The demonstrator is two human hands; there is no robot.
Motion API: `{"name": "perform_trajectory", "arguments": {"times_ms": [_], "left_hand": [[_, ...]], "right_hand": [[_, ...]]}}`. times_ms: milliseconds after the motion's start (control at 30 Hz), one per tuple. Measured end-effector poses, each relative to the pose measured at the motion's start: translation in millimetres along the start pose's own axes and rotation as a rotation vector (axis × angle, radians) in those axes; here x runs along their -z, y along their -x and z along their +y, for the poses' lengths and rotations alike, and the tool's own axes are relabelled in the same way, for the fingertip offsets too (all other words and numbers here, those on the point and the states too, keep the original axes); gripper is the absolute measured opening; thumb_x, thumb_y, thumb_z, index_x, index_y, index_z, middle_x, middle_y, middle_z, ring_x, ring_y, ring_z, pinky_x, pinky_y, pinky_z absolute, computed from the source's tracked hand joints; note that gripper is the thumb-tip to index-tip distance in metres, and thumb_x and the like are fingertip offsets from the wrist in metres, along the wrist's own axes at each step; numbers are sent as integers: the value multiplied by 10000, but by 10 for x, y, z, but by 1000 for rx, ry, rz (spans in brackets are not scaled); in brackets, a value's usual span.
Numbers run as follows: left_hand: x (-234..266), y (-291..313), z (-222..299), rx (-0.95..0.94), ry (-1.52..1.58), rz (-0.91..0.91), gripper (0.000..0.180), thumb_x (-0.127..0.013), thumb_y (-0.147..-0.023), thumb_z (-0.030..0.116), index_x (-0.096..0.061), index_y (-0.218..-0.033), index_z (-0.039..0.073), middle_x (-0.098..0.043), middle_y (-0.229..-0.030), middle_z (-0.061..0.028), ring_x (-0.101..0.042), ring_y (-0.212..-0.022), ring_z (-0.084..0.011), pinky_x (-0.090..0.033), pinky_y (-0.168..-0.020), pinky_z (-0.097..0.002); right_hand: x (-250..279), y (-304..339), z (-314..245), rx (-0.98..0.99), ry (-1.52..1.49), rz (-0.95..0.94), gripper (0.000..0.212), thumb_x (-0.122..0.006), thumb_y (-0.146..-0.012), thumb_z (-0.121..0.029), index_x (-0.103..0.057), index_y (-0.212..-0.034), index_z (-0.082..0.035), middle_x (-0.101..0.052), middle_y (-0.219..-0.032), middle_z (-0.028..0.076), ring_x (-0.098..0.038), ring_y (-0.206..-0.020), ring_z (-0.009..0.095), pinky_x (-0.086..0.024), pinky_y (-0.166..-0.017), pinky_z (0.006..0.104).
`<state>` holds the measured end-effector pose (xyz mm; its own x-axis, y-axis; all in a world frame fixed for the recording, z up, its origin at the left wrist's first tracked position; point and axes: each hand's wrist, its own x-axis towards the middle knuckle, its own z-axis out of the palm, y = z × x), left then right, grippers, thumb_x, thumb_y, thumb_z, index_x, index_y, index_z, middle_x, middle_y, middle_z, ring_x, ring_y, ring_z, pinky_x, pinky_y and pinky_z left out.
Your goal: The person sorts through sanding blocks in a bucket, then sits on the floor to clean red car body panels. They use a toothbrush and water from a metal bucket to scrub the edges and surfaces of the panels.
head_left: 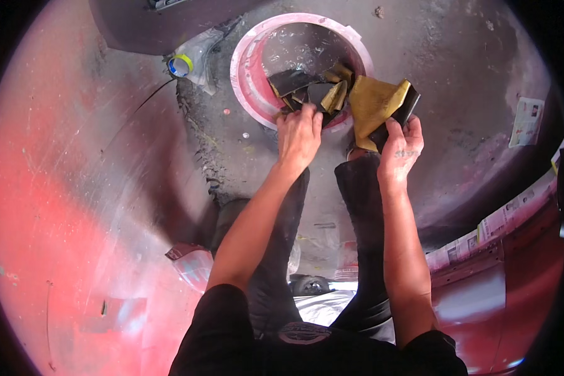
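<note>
One left hand (299, 138), ours, at scraps (319, 93) inside the near rim of the bucket (237, 69), grip unclear to us; one right hand (401, 147), ours, pinching a folded sheet (376, 103) at the right rim.

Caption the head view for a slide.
Left hand at folded sheets in a pink bucket; right hand holding a brown sheet.

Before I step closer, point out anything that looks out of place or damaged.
A tape roll lies loose beside crumpled clear plastic, left of the pink-smeared bucket, as if dropped. Dark and yellowish sheets sit jumbled inside the bucket rather than flat.
</note>
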<state>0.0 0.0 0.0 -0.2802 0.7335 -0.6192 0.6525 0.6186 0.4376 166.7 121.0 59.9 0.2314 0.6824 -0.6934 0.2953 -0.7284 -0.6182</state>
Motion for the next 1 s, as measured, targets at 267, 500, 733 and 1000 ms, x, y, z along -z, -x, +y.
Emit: {"name": "perform_trajectory", "arguments": {"times_ms": [267,500,733,1000], "left_hand": [[29,-431,121,174,149,-100,467,-736,-885,420,-742,-1222,97,-628,-1312,-298,-617,-1222,-418,-493,-1007,-458],[-38,-426,-178,43,415,421,174,-725,-899,134,-765,-978,-16,-699,-1062,-122,-648,-970,-235,-502,-903,-358],[596,-290,-70,381,999,366,152,-687,-980,125,-733,-970,-20,-712,-929,-27,-601,-834,-64,-478,-747,-234],[700,72,250,260,1154,152,133,-689,-978,98,-740,-988,-25,-693,-943,-17,-602,-825,-70,-497,-717,-249]], "right_hand": [[69,-37,-25,-2,-58,14,335,-574,-904,-23,-590,-1229,57,-726,-1022,124,-666,-948,189,-511,-893,320],[-81,103,-205,419,301,-93,779,-497,-904,86,-303,-1620,-153,-698,-1254,230,-675,-1187,306,-503,-1001,382],[-156,240,-159,560,552,-434,580,-611,-933,-21,-583,-1442,-298,-675,-1175,206,-700,-985,434,-577,-842,494],[-240,335,-187,637,633,-427,506,-742,-904,-357,-669,-1270,-15,-604,-1319,311,-684,-1070,448,-583,-878,492]]}}
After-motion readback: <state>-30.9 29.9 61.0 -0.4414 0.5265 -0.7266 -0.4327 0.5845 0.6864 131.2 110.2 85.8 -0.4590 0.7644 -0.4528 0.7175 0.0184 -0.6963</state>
